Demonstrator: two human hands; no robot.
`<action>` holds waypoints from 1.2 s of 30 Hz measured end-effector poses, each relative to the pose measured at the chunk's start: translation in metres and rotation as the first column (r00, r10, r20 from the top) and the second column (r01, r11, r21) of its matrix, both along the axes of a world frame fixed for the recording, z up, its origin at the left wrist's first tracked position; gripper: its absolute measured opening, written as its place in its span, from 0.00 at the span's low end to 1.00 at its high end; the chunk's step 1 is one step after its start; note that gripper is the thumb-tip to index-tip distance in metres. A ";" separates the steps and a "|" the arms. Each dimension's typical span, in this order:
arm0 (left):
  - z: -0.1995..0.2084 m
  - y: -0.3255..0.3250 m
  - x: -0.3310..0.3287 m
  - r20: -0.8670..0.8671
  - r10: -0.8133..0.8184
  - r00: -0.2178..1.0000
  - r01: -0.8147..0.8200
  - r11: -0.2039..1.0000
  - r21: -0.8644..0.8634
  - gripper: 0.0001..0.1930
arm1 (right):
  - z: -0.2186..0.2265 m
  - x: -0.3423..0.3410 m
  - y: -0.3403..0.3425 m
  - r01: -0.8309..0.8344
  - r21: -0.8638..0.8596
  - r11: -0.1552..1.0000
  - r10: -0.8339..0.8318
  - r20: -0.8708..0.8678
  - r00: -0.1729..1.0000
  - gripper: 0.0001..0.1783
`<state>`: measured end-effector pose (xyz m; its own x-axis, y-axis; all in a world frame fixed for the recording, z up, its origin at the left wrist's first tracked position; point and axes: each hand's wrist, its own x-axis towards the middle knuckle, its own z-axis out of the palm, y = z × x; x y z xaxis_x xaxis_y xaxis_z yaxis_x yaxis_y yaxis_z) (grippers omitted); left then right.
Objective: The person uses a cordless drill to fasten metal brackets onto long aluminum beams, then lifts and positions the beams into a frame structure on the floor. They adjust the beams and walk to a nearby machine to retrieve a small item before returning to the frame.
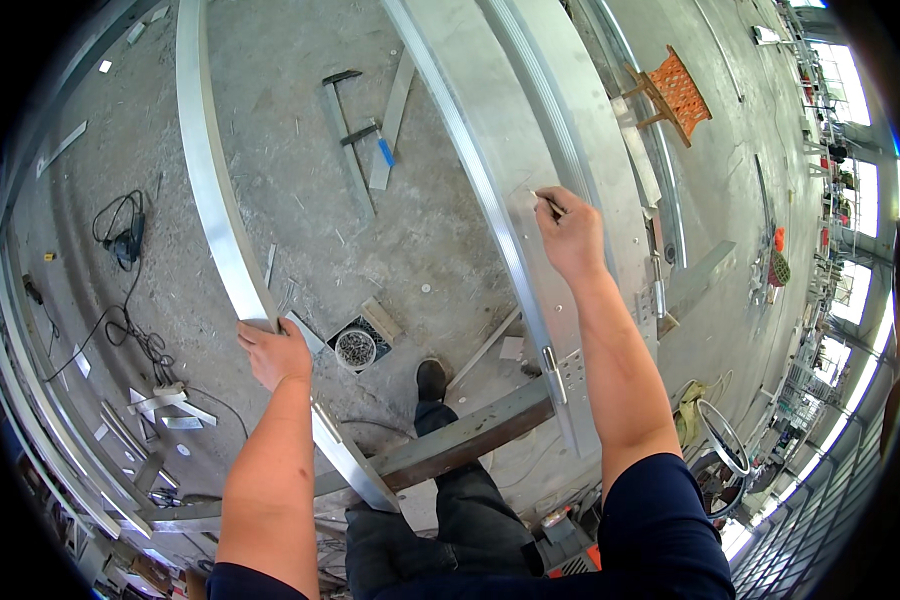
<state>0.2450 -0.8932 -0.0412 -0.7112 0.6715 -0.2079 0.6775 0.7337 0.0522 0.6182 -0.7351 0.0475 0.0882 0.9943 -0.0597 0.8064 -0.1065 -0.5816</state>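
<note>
My left hand (275,352) is closed round a long silver metal bar (213,175), thumb on one side and fingers on the other. This bar runs from the far left toward my legs and rests on a dark metal beam (470,440). On the right lies a wide metal panel (510,125) with ribbed strips and small holes. Over it, my right hand (570,235) pinches a thin pencil-like stick (554,207), its pale tip at the panel's surface. Silver cylindrical hinges (553,374) are fixed along the edges of the panel and the bar.
Between bar and panel, a clamp (348,135) with a blue handle and a tub of screws (355,348) sit on the concrete floor. A corded power tool (125,243) and its cable lie left. An orange stool (675,95) and a wheel-like rim (722,437) are at right.
</note>
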 end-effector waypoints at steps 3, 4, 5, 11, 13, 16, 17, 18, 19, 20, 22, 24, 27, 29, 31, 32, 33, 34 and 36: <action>-0.001 -0.001 0.000 -0.010 -0.001 1.000 0.001 1.000 0.006 0.37 | 0.009 -0.003 0.002 0.032 -0.063 0.997 -0.035 -0.046 0.998 0.09; -0.002 -0.002 -0.001 -0.015 -0.002 1.000 0.002 1.000 0.007 0.37 | 0.006 -0.003 0.003 0.030 -0.035 0.999 -0.032 -0.059 0.998 0.09; -0.002 -0.001 0.000 -0.013 -0.003 1.000 0.003 1.000 0.009 0.37 | 0.002 -0.003 0.005 0.031 -0.005 1.000 -0.031 -0.072 0.997 0.09; -0.005 -0.002 -0.002 -0.007 0.013 1.000 -0.013 1.000 -0.006 0.38 | 0.011 0.004 -0.001 0.016 -0.038 0.999 -0.016 -0.008 1.000 0.09; 0.000 0.000 0.000 0.008 0.025 1.000 -0.025 0.999 -0.025 0.38 | 0.015 0.004 -0.009 0.058 0.009 0.998 -0.057 -0.054 0.997 0.09; -0.001 -0.001 0.000 0.004 0.027 1.000 -0.027 0.999 -0.025 0.38 | 0.013 0.006 -0.023 0.117 -0.001 0.993 -0.116 -0.125 0.985 0.09; -0.001 0.000 0.001 0.005 0.029 1.000 -0.029 0.999 -0.033 0.38 | 0.012 0.009 -0.028 0.103 -0.030 0.994 -0.106 -0.104 0.989 0.09; 0.000 0.001 0.002 0.005 0.031 1.000 -0.031 0.999 -0.040 0.39 | 0.012 0.011 -0.032 0.091 -0.060 0.994 -0.095 -0.083 0.992 0.08; 0.001 0.002 0.003 0.006 0.032 0.999 -0.032 0.998 -0.048 0.39 | 0.012 0.012 -0.033 0.079 -0.055 0.995 -0.083 -0.063 0.995 0.08; 0.002 0.002 0.003 0.011 0.037 0.999 -0.036 0.998 -0.045 0.39 | 0.013 0.010 -0.035 0.067 -0.051 0.996 -0.069 -0.046 0.997 0.08; 0.004 0.001 0.003 0.020 0.046 0.999 -0.045 0.998 -0.039 0.39 | 0.012 0.012 -0.036 0.080 -0.046 0.996 -0.081 -0.017 0.997 0.08; 0.003 0.002 0.004 0.016 0.049 0.999 -0.048 0.998 -0.047 0.39 | 0.011 0.018 -0.035 0.131 -0.040 0.991 -0.131 0.013 0.991 0.07; 0.000 0.001 0.002 0.010 0.046 0.999 -0.045 0.998 -0.051 0.39 | 0.019 0.011 -0.043 0.005 -0.069 0.998 -0.005 0.006 1.000 0.07; 0.000 0.001 0.003 0.010 0.045 0.999 -0.045 0.998 -0.051 0.39 | 0.013 0.018 -0.044 0.059 -0.027 0.998 -0.057 0.066 0.996 0.07; 0.001 0.002 0.003 0.014 0.050 0.999 -0.049 0.997 -0.051 0.39 | 0.012 0.024 -0.044 0.065 -0.004 0.998 -0.065 0.065 0.996 0.08; 0.001 0.002 0.003 0.010 0.047 0.999 -0.046 0.998 -0.049 0.39 | 0.016 0.022 -0.042 0.045 -0.006 0.999 -0.045 0.032 0.998 0.08; 0.000 0.001 0.002 0.007 0.044 0.999 -0.043 0.998 -0.046 0.39 | 0.018 0.021 -0.040 0.025 -0.006 1.000 -0.025 -0.001 1.000 0.08; -0.001 0.001 0.001 0.003 0.041 0.999 -0.041 0.998 -0.044 0.39 | 0.016 0.019 -0.039 0.016 -0.010 1.000 -0.016 0.003 1.000 0.08; -0.001 0.001 0.001 0.003 0.039 0.999 -0.039 0.998 -0.044 0.39 | 0.014 0.017 -0.039 0.000 -0.019 1.000 0.000 0.016 1.000 0.08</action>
<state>0.2456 -0.8926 -0.0427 -0.7356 0.6336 -0.2399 0.6484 0.7610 0.0217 0.6349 -0.7743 0.0615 0.0895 0.9930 -0.0777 0.8156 -0.1178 -0.5664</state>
